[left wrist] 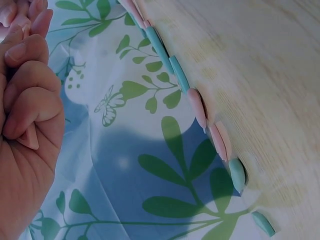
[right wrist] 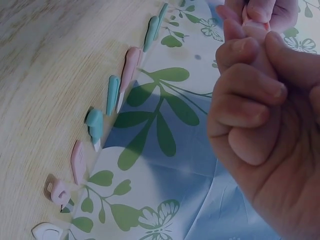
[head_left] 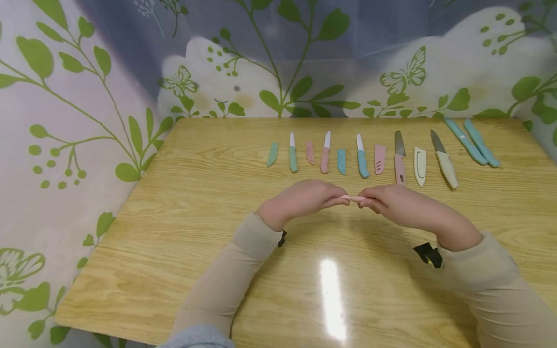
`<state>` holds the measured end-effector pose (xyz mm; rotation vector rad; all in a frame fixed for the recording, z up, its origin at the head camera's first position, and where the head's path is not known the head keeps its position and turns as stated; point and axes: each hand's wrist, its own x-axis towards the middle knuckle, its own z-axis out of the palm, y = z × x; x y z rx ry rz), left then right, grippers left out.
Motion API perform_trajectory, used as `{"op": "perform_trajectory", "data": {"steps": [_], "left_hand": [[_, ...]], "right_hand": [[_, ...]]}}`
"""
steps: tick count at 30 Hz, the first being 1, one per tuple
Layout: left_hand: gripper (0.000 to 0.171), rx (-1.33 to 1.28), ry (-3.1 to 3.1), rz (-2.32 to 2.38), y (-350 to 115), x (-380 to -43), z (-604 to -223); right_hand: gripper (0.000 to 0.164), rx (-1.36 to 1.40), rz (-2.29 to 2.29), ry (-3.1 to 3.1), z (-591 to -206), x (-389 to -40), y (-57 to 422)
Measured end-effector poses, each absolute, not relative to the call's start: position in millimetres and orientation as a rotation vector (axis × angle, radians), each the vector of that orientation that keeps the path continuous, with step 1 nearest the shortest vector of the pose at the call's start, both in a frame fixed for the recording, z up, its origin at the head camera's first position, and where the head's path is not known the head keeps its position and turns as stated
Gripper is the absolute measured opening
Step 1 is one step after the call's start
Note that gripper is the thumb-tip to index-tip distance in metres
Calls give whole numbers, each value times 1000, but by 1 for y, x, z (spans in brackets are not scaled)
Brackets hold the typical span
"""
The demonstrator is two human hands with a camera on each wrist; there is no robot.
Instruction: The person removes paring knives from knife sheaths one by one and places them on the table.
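Note:
My left hand (head_left: 306,197) and right hand (head_left: 406,205) meet over the middle of the table, fingertips close together. The right hand grips a pink knife by its handle (right wrist: 256,142), whose rounded butt shows below the curled fingers. In the left hand is a slim pink sheath (left wrist: 30,139), its pointed end poking out beneath the fingers. Between the hands the knife and sheath lie in line; a short pale stretch of blade shows at the sheath's mouth. How far the blade sits inside is hidden.
Behind the hands runs a row on the wooden table (head_left: 187,193): green sheath (head_left: 272,154), green knife (head_left: 293,152), pink, blue and cream knives with sheaths. Two long blue items (head_left: 474,142) lie far right. A patterned cloth (head_left: 278,58) hangs behind.

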<state>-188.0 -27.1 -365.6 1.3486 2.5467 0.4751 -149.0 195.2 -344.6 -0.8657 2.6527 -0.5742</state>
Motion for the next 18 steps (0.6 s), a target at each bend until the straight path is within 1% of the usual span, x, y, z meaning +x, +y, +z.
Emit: {"op": "perform_trajectory", "data": {"steps": [18], "left_hand": [[32, 1347, 2545, 457, -27, -188, -364]], "right_hand": [[24, -850, -580, 2641, -346, -150, 197]]}}
